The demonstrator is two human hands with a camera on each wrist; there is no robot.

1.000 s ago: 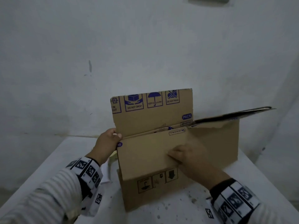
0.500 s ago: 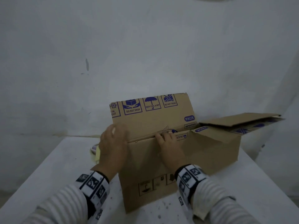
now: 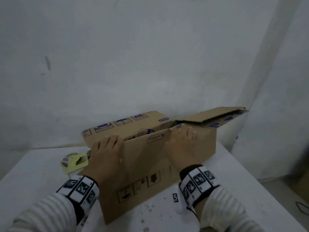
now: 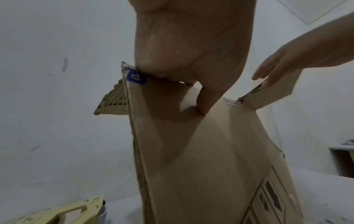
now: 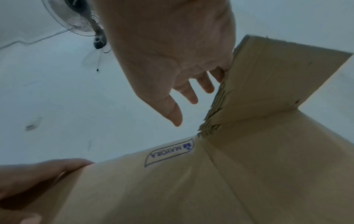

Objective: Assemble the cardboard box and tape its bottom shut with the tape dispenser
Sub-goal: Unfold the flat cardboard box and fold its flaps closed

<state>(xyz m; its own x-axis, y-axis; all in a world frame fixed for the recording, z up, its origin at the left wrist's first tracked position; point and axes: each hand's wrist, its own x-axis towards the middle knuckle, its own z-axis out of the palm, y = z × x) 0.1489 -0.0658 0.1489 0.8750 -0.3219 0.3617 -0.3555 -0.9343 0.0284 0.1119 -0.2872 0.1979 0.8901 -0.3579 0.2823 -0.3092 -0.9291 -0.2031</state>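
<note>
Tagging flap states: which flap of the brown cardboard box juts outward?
The right-end flap, sticking out sideways past the brown cardboard box. The near logo flap and far icon flap close toward each other instead.

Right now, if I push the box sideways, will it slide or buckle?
Probably slides: the box is untaped cardboard, likely light. Its walls may flex; creases show beneath the left hand. The side flap sticks out loose and could swing.
</note>
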